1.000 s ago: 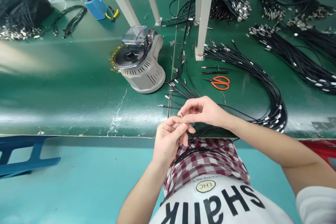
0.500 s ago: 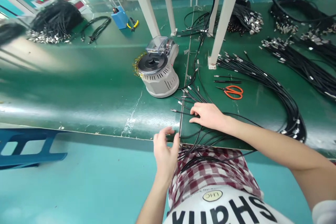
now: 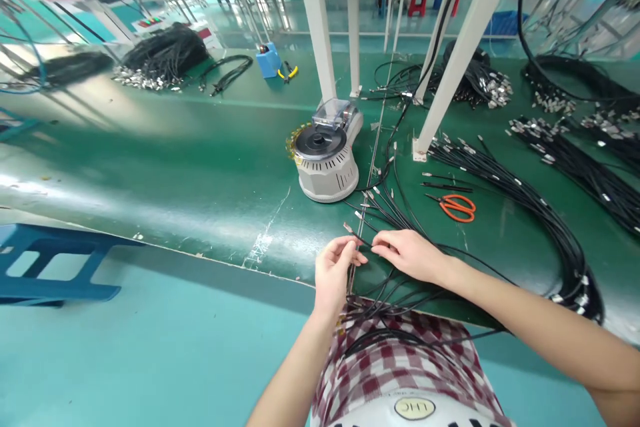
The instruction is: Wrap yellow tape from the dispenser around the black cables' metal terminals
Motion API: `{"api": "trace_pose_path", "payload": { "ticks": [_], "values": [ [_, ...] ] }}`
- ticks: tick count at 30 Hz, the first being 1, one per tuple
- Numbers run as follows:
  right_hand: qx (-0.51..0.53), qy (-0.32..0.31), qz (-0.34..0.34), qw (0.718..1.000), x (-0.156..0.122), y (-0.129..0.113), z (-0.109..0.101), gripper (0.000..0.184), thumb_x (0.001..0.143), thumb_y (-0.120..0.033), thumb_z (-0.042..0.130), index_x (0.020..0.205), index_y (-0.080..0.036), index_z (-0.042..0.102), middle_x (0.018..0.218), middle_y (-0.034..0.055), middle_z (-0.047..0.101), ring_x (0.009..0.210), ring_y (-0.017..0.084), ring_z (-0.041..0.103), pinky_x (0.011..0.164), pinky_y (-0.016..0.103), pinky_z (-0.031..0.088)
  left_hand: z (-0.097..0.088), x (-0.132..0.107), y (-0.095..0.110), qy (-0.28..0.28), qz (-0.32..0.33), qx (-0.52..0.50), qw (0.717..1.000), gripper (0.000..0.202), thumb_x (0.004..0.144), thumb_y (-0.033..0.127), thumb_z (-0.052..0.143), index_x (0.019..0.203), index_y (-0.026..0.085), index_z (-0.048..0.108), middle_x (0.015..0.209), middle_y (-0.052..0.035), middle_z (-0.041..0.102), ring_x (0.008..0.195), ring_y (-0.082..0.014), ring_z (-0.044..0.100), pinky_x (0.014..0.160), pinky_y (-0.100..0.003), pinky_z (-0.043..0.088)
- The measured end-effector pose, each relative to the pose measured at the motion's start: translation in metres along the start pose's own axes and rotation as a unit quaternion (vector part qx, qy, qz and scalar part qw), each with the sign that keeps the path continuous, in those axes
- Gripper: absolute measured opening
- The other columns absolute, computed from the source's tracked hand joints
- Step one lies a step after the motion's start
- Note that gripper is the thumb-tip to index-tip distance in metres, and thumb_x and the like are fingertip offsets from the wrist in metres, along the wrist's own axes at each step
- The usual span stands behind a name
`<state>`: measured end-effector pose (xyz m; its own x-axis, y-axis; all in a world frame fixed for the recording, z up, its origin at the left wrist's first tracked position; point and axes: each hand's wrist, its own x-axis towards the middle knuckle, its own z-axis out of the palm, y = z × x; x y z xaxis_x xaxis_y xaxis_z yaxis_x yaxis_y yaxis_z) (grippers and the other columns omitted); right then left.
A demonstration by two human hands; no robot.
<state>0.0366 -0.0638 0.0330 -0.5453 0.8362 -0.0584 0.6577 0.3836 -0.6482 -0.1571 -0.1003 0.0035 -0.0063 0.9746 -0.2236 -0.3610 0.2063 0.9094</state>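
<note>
My right hand (image 3: 411,253) pinches a thin black cable (image 3: 367,241) at the table's front edge. Beside it, my left hand (image 3: 337,270) has thumb and forefinger closed on the same cable, close to its end. That end, a small metal connector (image 3: 349,228), sticks out past the left fingertips. Just beyond my hands, several more black cables (image 3: 395,217) fan out with light-coloured tips. Their lengths run back under my right forearm and over my lap, where a loose bundle (image 3: 385,340) hangs.
A round grey tape dispenser (image 3: 327,170) stands ahead. Orange-handled scissors (image 3: 456,207) lie right of it, inside a long curved cable bundle (image 3: 555,227). White posts (image 3: 457,60) rise from the green table. Yellow-handled pliers (image 3: 287,73) lie by a blue box (image 3: 269,60). A blue stool (image 3: 95,290) stands left.
My left hand has moved up from the table edge and closed on the cable near its tip. My right hand has gone from loosely curled over the cable to pinching it. The view has tilted up.
</note>
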Motion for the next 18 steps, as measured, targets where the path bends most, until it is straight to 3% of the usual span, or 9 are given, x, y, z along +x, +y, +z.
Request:
{"api": "trace_pose_path", "payload": {
  "ticks": [5, 10, 12, 16, 18],
  "values": [
    [0.017, 0.000, -0.011, 1.000, 0.007, 0.009, -0.003, 0.029, 0.100, -0.033, 0.045, 0.095, -0.020, 0.071, 0.096, 0.0085, 0.071, 0.091, 0.021, 0.065, 0.087, 0.034, 0.047, 0.009, 0.009, -0.001, -0.015, 0.005, -0.069, 0.997, 0.025, 0.087, 0.036, 0.071, 0.094, 0.014, 0.061, 0.097, -0.0110, 0.074, 0.075, -0.0163, 0.071, 0.073, -0.029, 0.052],
    [0.081, 0.068, 0.035, 0.994, 0.040, 0.006, -0.024, 0.028, 0.096, -0.035, 0.053, 0.086, -0.017, 0.072, 0.094, 0.0111, 0.069, 0.089, 0.022, 0.064, 0.086, 0.036, 0.047, 0.003, 0.003, -0.003, -0.009, 0.016, -0.095, 0.995, 0.023, 0.083, 0.033, 0.076, 0.092, 0.014, 0.065, 0.092, -0.0086, 0.072, 0.073, -0.0151, 0.069, 0.073, -0.028, 0.052],
    [0.143, 0.078, 0.037, 0.986, 0.066, -0.009, -0.031, 0.024, 0.093, -0.037, 0.059, 0.093, -0.018, 0.072, 0.096, 0.0099, 0.071, 0.084, 0.020, 0.066, 0.082, 0.034, 0.049, 0.000, 0.002, -0.003, -0.011, 0.012, -0.101, 0.995, 0.024, 0.083, 0.034, 0.076, 0.087, 0.014, 0.065, 0.089, -0.0091, 0.072, 0.069, -0.0155, 0.068, 0.069, -0.028, 0.052],
    [0.308, 0.062, 0.050, 0.948, 0.132, -0.056, -0.025, 0.035, 0.093, -0.045, 0.060, 0.111, -0.016, 0.067, 0.087, 0.0072, 0.073, 0.062, 0.012, 0.064, 0.057, 0.023, 0.048, -0.004, 0.004, -0.004, -0.017, 0.008, -0.105, 0.994, 0.024, 0.082, 0.035, 0.077, 0.083, 0.013, 0.065, 0.083, -0.0083, 0.072, 0.062, -0.0146, 0.066, 0.064, -0.027, 0.049],
    [0.376, 0.064, 0.071, 0.922, 0.164, -0.078, -0.016, 0.034, 0.096, -0.045, 0.057, 0.103, -0.013, 0.066, 0.087, 0.0089, 0.074, 0.059, 0.009, 0.063, 0.051, 0.019, 0.045, -0.005, 0.004, -0.005, -0.015, 0.011, -0.105, 0.994, 0.024, 0.080, 0.034, 0.078, 0.083, 0.014, 0.065, 0.081, -0.0074, 0.072, 0.061, -0.0143, 0.065, 0.063, -0.027, 0.048]
  ]
}}
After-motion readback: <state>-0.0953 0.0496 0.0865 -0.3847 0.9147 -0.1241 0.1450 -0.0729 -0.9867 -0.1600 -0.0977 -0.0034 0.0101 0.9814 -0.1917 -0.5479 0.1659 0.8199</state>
